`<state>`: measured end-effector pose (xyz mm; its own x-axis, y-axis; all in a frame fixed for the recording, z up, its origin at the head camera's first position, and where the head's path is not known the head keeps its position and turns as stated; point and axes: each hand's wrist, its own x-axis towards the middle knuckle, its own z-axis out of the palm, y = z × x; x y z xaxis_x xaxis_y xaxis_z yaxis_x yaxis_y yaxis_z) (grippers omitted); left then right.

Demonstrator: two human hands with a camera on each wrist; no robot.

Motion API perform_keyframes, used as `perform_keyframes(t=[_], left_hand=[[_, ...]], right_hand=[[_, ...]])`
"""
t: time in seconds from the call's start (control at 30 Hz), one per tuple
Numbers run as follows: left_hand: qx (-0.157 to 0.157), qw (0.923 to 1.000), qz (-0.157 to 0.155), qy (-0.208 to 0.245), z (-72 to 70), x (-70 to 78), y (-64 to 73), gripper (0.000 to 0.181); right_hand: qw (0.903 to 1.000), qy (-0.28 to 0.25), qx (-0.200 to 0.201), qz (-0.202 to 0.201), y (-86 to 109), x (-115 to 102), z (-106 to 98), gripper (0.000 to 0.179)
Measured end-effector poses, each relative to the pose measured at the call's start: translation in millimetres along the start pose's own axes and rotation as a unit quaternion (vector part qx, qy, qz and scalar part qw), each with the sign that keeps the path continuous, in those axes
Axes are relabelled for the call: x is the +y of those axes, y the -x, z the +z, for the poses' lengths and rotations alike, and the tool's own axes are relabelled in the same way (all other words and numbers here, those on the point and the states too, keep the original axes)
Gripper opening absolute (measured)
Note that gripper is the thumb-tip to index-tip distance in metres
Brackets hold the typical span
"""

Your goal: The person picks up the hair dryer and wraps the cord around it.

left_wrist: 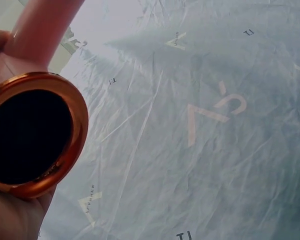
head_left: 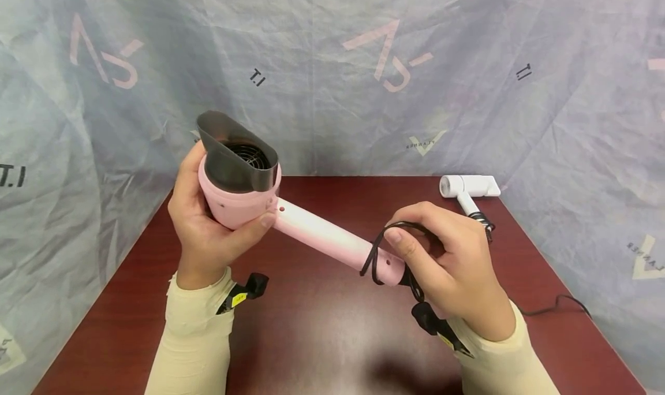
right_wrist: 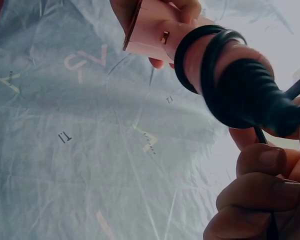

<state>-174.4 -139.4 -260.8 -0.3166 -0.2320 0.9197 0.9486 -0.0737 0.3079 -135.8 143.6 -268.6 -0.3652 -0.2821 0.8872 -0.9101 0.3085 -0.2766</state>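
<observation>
A pink hair dryer (head_left: 322,236) with a dark nozzle (head_left: 234,164) is held up above the table, its handle slanting down to the right. My left hand (head_left: 208,227) grips its head from the left and below, thumb near the top of the handle. A copper-coloured ring (left_wrist: 80,125) rims the dark rear end in the left wrist view. The black power cord (head_left: 375,256) loops round the handle's lower end. My right hand (head_left: 449,262) pinches the cord between thumb and forefinger; in the right wrist view its other fingers (right_wrist: 260,192) curl with cord passing by them.
A white hair dryer (head_left: 470,186) lies at the table's back right, its cord wound about the handle. A thin black cable (head_left: 556,305) runs over the right edge of the dark red table (head_left: 306,337). Grey printed sheeting (head_left: 312,83) hangs behind and at both sides.
</observation>
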Motion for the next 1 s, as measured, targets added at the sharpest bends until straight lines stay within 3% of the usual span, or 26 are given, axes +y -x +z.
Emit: perform_keyframes(t=[0.27,0.67,1.0], left_hand=[[0.013,0.9999,-0.003,0.001,1.1,1.4,-1.2,0.084],[0.017,0.9990,-0.023,0.036,-2.0,-0.4,-0.6,0.080],[0.044,0.9988,-0.010,0.020,0.7,1.2,-1.8,0.080]], right_hand=[[0.9997,-0.016,-0.010,0.018,-1.9,5.9,0.5,0.013],[0.9980,0.024,-0.043,0.038,1.7,18.7,0.3,0.010],[0.9958,0.002,-0.064,0.065,2.0,30.0,7.3,0.017]])
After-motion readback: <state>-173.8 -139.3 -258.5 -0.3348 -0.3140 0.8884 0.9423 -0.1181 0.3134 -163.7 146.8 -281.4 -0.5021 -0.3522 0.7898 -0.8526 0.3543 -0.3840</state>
